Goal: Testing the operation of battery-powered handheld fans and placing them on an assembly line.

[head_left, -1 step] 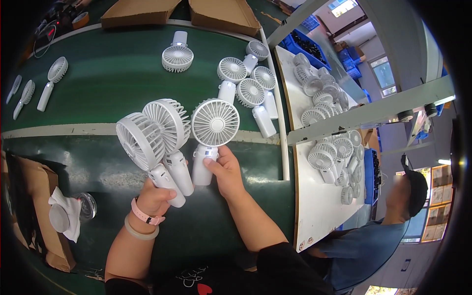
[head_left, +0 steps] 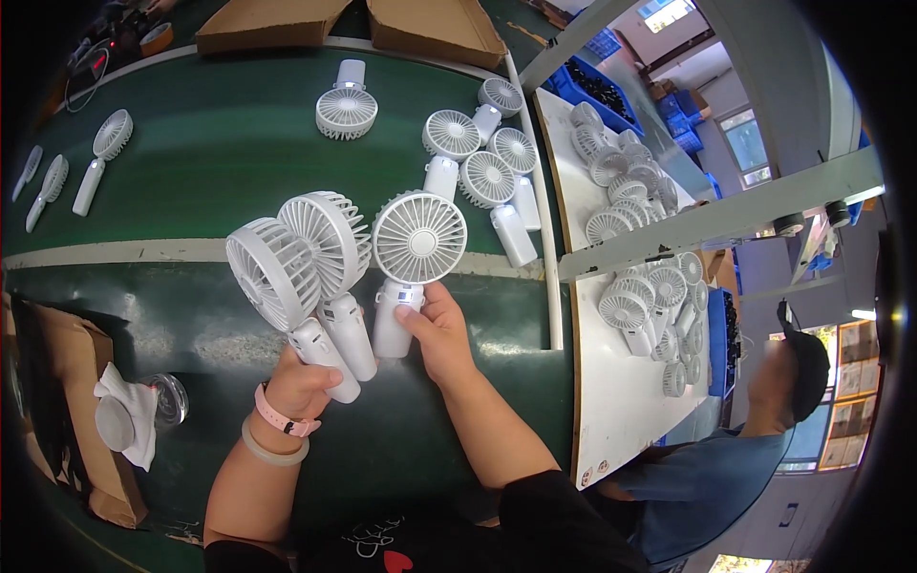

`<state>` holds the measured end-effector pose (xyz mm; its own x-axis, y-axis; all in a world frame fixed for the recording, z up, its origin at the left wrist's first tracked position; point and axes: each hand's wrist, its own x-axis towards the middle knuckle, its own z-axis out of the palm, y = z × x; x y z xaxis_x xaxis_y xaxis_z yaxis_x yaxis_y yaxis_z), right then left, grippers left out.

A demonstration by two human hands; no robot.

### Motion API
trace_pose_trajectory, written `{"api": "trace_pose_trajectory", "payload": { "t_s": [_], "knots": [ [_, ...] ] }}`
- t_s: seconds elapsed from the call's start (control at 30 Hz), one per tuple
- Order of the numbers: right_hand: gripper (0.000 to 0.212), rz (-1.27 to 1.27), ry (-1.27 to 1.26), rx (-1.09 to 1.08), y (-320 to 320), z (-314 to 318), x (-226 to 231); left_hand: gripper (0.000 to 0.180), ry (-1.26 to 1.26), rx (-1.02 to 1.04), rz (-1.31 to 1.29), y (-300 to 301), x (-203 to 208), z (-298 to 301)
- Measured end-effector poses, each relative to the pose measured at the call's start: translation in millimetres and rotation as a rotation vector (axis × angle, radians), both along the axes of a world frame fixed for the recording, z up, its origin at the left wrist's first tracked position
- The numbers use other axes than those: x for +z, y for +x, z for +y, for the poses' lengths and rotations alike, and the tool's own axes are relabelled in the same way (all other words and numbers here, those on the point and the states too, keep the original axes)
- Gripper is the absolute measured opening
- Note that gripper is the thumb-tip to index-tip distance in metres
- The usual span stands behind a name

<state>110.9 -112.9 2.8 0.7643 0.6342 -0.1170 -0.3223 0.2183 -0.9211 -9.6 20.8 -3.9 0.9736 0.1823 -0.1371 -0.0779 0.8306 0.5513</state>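
Note:
My left hand [head_left: 304, 374] is closed round the handles of two white handheld fans, a front one [head_left: 272, 277] and one just behind it [head_left: 328, 246]. Their round heads tilt up and to the left, overlapping. Beside them, my right hand [head_left: 439, 334] grips a third white handheld fan [head_left: 418, 239] by its handle, thumb on the front near a small lit display. That fan is upright with its grille facing me. All three are held above the near green surface [head_left: 430, 420].
Several white fans [head_left: 487, 179] lie at the green belt's right end; a single fan [head_left: 346, 113] and others [head_left: 113, 136] lie farther left. Cardboard boxes [head_left: 272, 21] stand behind. A white table [head_left: 611, 420] with many fans, a metal beam [head_left: 716, 215] and a person [head_left: 726, 477] are right.

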Motion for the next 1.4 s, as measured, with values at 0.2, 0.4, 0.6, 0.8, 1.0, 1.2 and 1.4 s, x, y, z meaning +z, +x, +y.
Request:
{"api": "trace_pose_trajectory", "payload": {
  "t_s": [0.2, 0.4, 0.6, 0.8, 1.0, 1.2, 1.4],
  "knots": [
    [0.036, 0.057, -0.019, 0.011, 6, -4, -1, 0.087, -0.066, 0.043, -0.017, 5, 19, -5],
    [0.059, 0.190, 0.239, 0.211, -13, 7, 5, 0.090, 0.181, 0.012, -0.038, 1, -5, -5],
    [0.101, -0.329, -0.097, 0.319, -39, -1, 18, 0.077, 1.145, 0.003, -0.167, 0, -14, -17],
    [0.094, 0.304, 0.301, 0.295, -10, -10, 16, 0.090, 0.452, 0.100, -0.099, 7, 8, -11],
    [0.085, 0.551, 0.653, 0.424, -6, -3, 10, 0.078, 0.496, 0.070, -0.140, 6, 3, -8],
    [0.082, 0.609, 0.596, 0.400, -8, -7, 0, 0.069, 0.708, 0.073, -0.148, 5, 7, -11],
    [0.081, 0.608, 0.617, 0.410, -8, -3, 0, 0.069, 0.706, 0.088, -0.107, 4, 9, -10]
  ]
}}
